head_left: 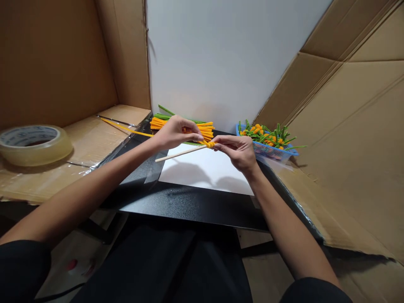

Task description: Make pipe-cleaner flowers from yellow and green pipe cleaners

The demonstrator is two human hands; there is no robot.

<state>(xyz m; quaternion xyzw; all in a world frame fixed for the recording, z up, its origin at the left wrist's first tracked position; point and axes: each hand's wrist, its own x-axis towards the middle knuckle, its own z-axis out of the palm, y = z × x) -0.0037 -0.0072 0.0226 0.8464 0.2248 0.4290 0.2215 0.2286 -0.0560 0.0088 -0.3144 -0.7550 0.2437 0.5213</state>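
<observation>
Over the white paper, a thin wooden stick (179,154) slants up to the right. Several turns of an orange pipe cleaner (209,144) wrap round its far end. My right hand (239,152) pinches the stick at this wound end. Just left of the coil, my left hand (179,131) is closed on the pipe cleaner, thumb and fingertips together. An orange strand runs out leftward from behind that hand; whether it joins the coil is hidden. Behind my hands lie a bundle of orange pipe cleaners (158,123) and some green pipe cleaners (163,116).
A sheet of white paper (202,174) lies on the black table (176,201). At the back right, a blue basket (273,152) holds green and orange pipe-cleaner pieces. A roll of clear tape (38,147) rests on cardboard at the left. Cardboard walls (353,139) flank both sides.
</observation>
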